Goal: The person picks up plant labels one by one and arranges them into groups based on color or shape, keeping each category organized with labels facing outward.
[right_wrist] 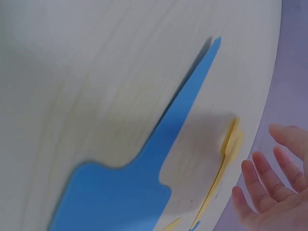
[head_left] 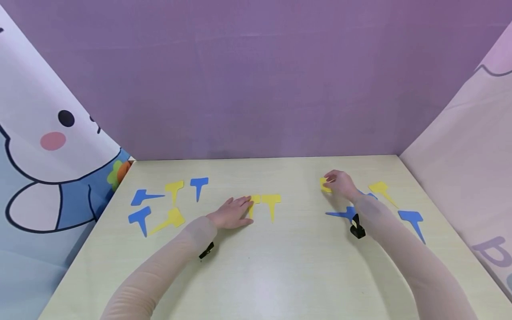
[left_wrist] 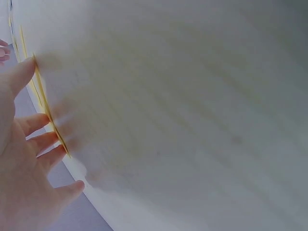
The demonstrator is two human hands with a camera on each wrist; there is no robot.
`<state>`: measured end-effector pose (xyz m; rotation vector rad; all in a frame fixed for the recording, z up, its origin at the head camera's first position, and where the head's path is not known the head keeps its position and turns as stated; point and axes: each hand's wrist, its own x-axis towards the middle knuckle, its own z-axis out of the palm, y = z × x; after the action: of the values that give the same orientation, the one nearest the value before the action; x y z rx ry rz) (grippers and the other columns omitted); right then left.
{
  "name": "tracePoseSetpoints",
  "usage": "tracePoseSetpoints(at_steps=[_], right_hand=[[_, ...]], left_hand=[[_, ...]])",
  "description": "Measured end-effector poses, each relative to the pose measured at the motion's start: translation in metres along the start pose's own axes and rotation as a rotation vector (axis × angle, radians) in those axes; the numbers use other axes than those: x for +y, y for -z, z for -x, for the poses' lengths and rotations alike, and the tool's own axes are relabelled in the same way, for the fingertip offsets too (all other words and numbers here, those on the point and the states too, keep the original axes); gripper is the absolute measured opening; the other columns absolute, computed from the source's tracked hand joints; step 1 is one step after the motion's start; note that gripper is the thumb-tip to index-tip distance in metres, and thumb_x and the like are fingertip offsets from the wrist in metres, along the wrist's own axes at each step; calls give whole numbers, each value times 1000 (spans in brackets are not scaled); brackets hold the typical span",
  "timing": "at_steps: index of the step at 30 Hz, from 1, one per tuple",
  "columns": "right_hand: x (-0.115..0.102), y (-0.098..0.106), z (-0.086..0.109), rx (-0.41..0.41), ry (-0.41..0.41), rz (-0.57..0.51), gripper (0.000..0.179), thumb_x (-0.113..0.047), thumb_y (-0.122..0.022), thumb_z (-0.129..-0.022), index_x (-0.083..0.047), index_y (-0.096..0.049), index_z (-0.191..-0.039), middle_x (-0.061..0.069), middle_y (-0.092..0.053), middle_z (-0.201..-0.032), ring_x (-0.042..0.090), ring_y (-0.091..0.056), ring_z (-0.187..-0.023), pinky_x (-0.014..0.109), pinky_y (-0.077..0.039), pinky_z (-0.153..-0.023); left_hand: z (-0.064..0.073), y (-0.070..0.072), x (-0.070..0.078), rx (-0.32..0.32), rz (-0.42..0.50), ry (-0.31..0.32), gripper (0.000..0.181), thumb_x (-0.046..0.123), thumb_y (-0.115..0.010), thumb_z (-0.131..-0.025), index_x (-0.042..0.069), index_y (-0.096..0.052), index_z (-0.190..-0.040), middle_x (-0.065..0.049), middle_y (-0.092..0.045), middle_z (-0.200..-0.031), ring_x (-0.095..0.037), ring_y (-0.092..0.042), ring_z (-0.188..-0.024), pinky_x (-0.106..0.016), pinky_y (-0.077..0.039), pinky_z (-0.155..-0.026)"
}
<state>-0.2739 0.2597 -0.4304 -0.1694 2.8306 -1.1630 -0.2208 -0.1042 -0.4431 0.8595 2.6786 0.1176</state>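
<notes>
My left hand [head_left: 231, 213] rests with its fingers spread on a yellow T-shaped plant label [head_left: 256, 198], covering part of it. A second yellow label [head_left: 272, 200] lies just to its right. In the left wrist view, thumb and fingertips touch the yellow label's [left_wrist: 42, 96] edges, uncurled. Farther right, my right hand [head_left: 342, 184] hovers beside another yellow label [head_left: 324, 186], partly hidden by the fingers. The right wrist view has that hand [right_wrist: 276, 197] with loosely bent fingers, apart from the yellow label [right_wrist: 230, 137]. A blue label [right_wrist: 125, 197] lies closer to that camera.
On the table's left lie blue labels [head_left: 140, 216] and yellow labels [head_left: 175, 218]. To the right are a yellow label [head_left: 379, 187], a blue label [head_left: 411, 216] and one blue label [head_left: 371, 195] mostly behind my right wrist. A purple backdrop [head_left: 256, 89] rises behind the table.
</notes>
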Motion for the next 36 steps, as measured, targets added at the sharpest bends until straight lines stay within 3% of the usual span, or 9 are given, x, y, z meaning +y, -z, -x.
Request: tracePoseSetpoints(at_steps=[7,21,31,36], right_hand=[[6,2,-2,-49,-49,-23,39,-8,-59,-83,8,-47,-116,28,-50,-114,39,-49,-104,44,-43,-87],[10,5,-5,-111,-23,-45,49,-3,-61,-80,11,-41,-122,31,-43,-122,43,-43,-111,47,-38,-93],[24,3,-15,-147,0,9,55,-5,-66,-77,11,-42,-123,30,-43,-125,41,-41,-112,47,-35,-95],[25,2,-18,-176,-35,47,57,-6,-65,-78,9,-39,-126,29,-37,-129,42,-37,-116,48,-32,-97]], left_hand=[[-1,-1,-2,-5,0,-2,67,47,-43,-89,9,-24,-140,-6,-16,-147,-22,-14,-134,-46,-11,-107],[-4,-6,-4,-11,-23,18,68,50,-40,-89,12,-21,-141,-3,-13,-148,-20,-11,-134,-43,-9,-108],[-4,-6,-4,-8,-14,20,67,50,-41,-89,11,-22,-141,-4,-14,-148,-20,-12,-134,-43,-10,-108],[-5,-7,-5,-5,-11,17,67,49,-41,-89,11,-22,-141,-4,-14,-148,-19,-12,-134,-44,-10,-108]])
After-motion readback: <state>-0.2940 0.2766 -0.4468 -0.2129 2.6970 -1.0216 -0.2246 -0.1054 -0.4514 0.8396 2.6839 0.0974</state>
